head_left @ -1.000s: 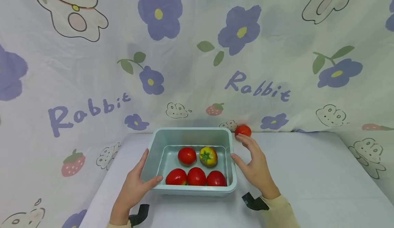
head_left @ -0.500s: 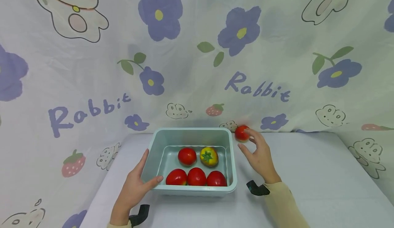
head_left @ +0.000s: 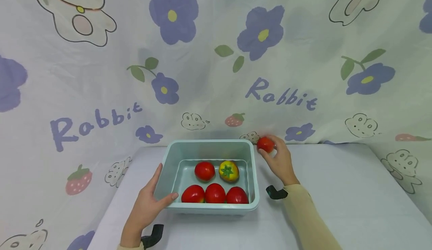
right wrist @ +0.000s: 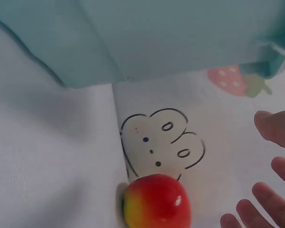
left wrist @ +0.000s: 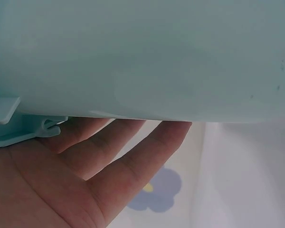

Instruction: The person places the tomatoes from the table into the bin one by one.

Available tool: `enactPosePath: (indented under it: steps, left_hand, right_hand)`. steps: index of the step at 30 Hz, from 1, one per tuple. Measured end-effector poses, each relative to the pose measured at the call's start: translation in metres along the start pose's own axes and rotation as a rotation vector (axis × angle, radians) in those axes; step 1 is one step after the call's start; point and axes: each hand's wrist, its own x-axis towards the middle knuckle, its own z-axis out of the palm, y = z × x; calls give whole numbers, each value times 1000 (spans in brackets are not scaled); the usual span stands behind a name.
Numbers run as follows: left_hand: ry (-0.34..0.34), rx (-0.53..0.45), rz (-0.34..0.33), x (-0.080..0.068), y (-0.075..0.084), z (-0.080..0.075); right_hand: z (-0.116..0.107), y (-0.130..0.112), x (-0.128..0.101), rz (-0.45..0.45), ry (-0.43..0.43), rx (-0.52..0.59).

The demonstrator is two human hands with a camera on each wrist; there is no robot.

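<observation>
My left hand (head_left: 146, 205) holds the left side of a pale green plastic tub (head_left: 211, 206), thumb over the rim at the front corner and fingers along the outer wall; the left wrist view shows these fingers (left wrist: 133, 164) fairly straight against the wall. Several tomatoes lie inside: three red ones along the front, with a red tomato (head_left: 204, 171) and a yellow one with a green star-shaped top (head_left: 228, 171) behind. Right of the tub, my right hand (head_left: 281, 162) spreads around a red tomato (head_left: 264, 144); in the right wrist view a gap separates its fingers from this tomato (right wrist: 157, 202).
A patterned curtain (head_left: 209, 73) with flowers and rabbits hangs along the table's back edge. White cloth covers the tabletop (head_left: 341, 190). A black wrist mount (head_left: 276, 192) sits at my right wrist, another mount (head_left: 153, 235) at my left.
My right hand has moved from the tub's right rim toward the loose tomato, and its thumb has come close below it. The left hand and tub keep their place.
</observation>
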Motion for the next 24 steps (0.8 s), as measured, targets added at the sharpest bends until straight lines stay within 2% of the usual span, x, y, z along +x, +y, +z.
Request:
enactPosePath:
  steps: [13, 24]
  left_hand:
    - [-5, -8, -16, 1, -2, 2]
    - [3, 4, -12, 1, 4, -1]
  right_hand:
    - [12, 32, 15, 115, -86, -70]
    - [16, 40, 25, 213, -192, -114]
